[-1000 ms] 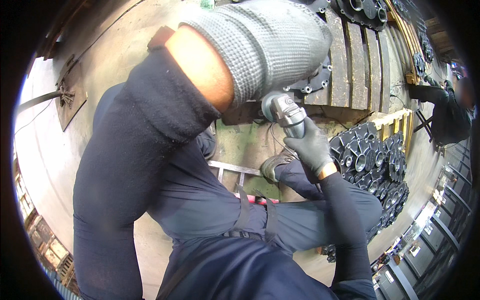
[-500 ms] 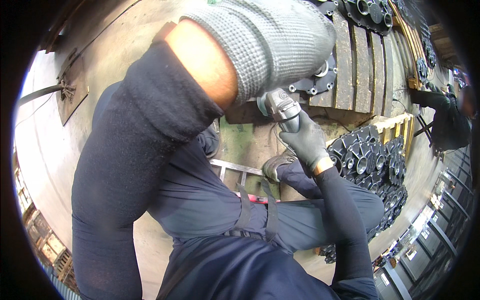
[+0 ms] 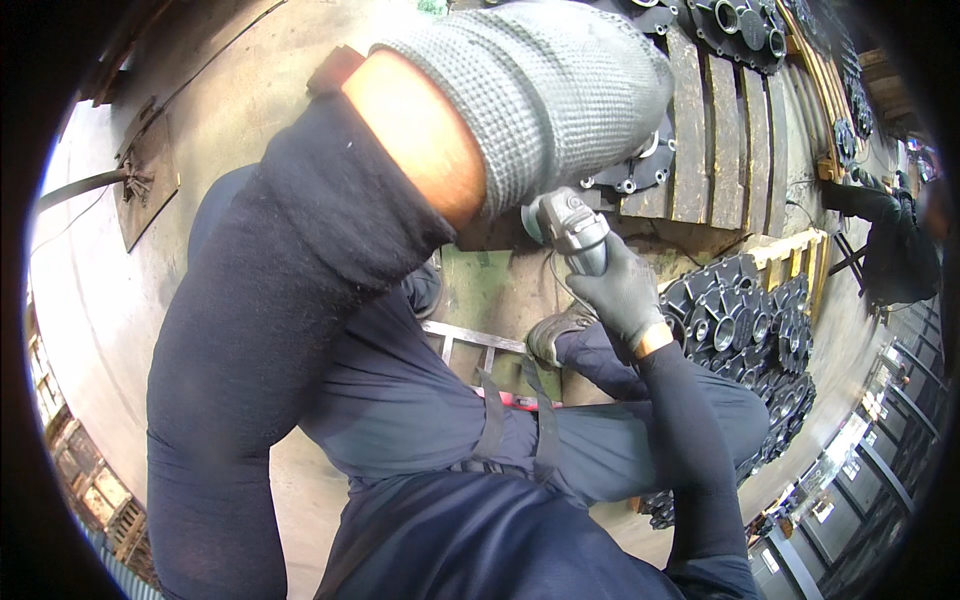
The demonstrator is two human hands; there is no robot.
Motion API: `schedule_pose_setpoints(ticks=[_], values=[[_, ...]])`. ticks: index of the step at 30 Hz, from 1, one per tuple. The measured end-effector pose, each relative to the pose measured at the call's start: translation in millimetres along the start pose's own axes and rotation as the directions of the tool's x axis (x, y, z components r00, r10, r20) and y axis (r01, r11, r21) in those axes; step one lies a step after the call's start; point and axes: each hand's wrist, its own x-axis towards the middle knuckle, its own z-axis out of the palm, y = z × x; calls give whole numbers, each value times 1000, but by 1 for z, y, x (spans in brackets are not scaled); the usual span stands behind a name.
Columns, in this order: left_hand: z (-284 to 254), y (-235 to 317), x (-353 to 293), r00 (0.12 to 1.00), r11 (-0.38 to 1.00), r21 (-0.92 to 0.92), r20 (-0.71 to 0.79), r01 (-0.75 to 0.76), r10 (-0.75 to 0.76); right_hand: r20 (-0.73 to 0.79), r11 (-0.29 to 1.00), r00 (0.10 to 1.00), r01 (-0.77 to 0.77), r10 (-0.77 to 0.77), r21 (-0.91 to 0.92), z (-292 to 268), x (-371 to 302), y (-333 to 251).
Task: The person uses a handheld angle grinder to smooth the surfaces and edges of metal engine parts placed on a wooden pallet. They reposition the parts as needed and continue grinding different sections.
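Note:
My right hand (image 3: 622, 290), in a grey glove, is wrapped round the body of an angle grinder (image 3: 573, 230). The grinder's head points up and to the left, its disc (image 3: 533, 222) near the lower edge of my left glove. Very close to the camera, my left hand (image 3: 545, 95) in a grey knitted glove reaches across the upper middle. Its fingers are hidden, so what it holds or touches does not show. Partly behind that glove, a black cast metal part (image 3: 640, 172) with round openings lies on a wooden slatted pallet (image 3: 722, 140).
Several black castings (image 3: 730, 315) are stacked at my right beside a light wooden pallet (image 3: 795, 260). More castings (image 3: 745, 30) lie at the upper right. A metal frame (image 3: 470, 338) is between my legs. Another person (image 3: 895, 240) is at the far right. A hose (image 3: 80, 188) runs in from the left.
The grinder and my right hand have shifted slightly down and to the right. My left forearm has moved slightly right. My grip on the grinder looks the same.

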Motion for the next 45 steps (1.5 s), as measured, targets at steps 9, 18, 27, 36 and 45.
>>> schedule_pose_setpoints(ticks=[9,18,27,36,45], values=[[-21,2,-7,1000,998,61,-2,19,-19,49,999,999,11,-13,47,16,-33,-27],[-32,-3,-34,998,994,100,-19,54,-52,74,991,996,45,-55,125,59,-34,-83],[-39,-12,-55,998,995,87,-28,58,-56,95,999,995,-4,0,42,74,-20,-116],[-44,-15,-64,998,995,82,-22,61,-59,83,998,997,-4,-1,57,80,-11,-131],[-53,-7,-71,998,994,83,-9,65,-64,36,993,998,54,-58,104,85,-10,-130]])
